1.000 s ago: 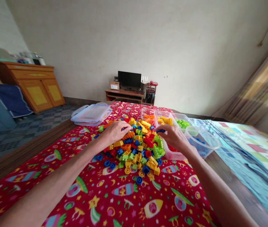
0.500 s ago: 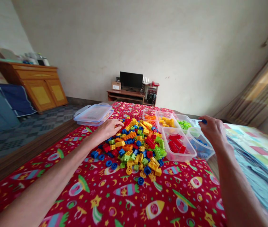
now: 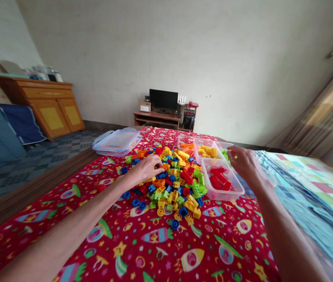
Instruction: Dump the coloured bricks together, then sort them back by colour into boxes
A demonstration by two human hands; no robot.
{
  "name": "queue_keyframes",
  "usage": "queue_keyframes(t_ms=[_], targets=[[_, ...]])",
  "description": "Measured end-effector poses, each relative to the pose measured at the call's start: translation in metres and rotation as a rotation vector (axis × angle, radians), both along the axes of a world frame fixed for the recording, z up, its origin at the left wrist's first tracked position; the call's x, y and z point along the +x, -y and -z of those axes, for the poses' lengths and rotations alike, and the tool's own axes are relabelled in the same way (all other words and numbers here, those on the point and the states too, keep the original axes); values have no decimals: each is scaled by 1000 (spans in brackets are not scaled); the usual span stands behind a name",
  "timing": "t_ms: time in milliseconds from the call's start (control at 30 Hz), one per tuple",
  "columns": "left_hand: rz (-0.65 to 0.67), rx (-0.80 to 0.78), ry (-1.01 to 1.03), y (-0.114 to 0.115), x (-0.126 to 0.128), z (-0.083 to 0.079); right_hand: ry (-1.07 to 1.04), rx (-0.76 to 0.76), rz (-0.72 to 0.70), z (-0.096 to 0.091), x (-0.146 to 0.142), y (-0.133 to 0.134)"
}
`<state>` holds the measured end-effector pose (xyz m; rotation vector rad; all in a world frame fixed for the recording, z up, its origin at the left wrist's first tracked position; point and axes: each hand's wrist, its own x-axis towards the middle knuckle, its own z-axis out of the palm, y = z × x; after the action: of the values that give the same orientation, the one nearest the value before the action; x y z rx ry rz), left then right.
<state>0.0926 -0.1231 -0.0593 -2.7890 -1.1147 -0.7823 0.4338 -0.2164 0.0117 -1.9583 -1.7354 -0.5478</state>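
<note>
My left hand (image 3: 149,167) reaches over the left side of a heap of plastic toy building bricks (image 3: 173,184). Its thumb and forefinger are apart, with orange bricks showing beside them; I see nothing held. My right hand (image 3: 245,163) hovers above the clear boxes on the right. Green bricks show through the gap between its bent fingers, and no held brick is visible. Under it, the box of blue bricks is mostly hidden. Next to it stands a clear box (image 3: 236,192) with red bricks (image 3: 219,179).
Behind are clear boxes of yellow bricks (image 3: 207,152) and orange bricks (image 3: 186,146). Stacked clear lids (image 3: 117,141) lie at the back left. Beneath everything is a red patterned cloth (image 3: 154,254). A bed with a blue sheet (image 3: 298,211) lies on the right.
My left hand has moved right, towards the middle of the heap. My right hand has shifted left and slightly down from above the blue-brick box; the blue brick in it no longer shows.
</note>
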Motion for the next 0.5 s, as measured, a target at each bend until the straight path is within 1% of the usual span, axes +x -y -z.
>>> queue_keyframes(t_ms=[133, 200, 267, 367, 500], targets=[[-66, 7, 24, 0, -1, -6, 51, -77, -200, 4, -40, 6], [-107, -17, 43, 2, -2, -12, 69, -130, -260, 5, -57, 11], [-113, -43, 66, 4, -2, -17, 91, -194, -313, 5, -72, 17], [-71, -91, 114, 9, -1, -23, 109, -249, -423, 7, -91, 24], [36, -196, 168, 21, 9, -26, 78, -204, -618, 19, -110, 27]])
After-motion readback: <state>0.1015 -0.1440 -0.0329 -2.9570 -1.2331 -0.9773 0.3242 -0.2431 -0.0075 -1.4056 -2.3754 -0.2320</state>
